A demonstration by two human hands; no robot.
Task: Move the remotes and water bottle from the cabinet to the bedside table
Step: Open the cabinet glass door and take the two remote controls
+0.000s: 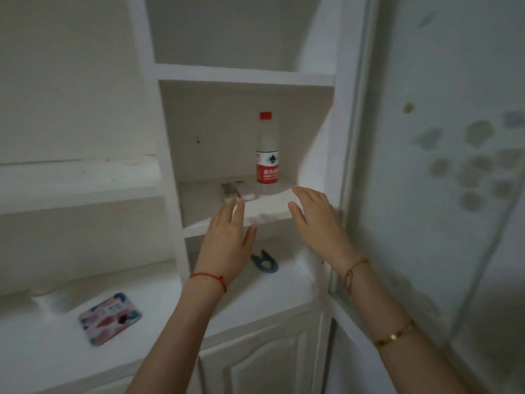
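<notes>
**Both hands at the shelf, nothing taken yet**

Your two forearms fill the near part of the view, reaching up and away from you. Your left hand [227, 237] hovers at the front lip of the shelf [264, 207], fingers [231, 210] straight and a little apart, holding nothing; their tips are just in front of the remotes [237, 191]. Your right hand [315, 214] is likewise spread and empty, near the right end of the same shelf, short of the water bottle [267, 150].

The bottle stands upright toward the far right of that cabinet [167, 132] compartment, red cap on, red label round its middle. The remotes lie flat, side by side, just left of the bottle's base; there look to be two, though blur makes the count uncertain.

Expect the bottle to be the heavier item if it is full, which you cannot tell from here. Its clear plastic will likely give under a hard squeeze and may be slick, so wrap round the labelled middle rather than the cap. The remotes should be light and stiff; pinch them across their long edges, both together if your left hand spans them.

Lower down, a patterned packet [110, 318] lies on the white counter [42, 351] to the left, and a blue clip [264, 261] sits below the shelf. The bedside table is not in view.
</notes>
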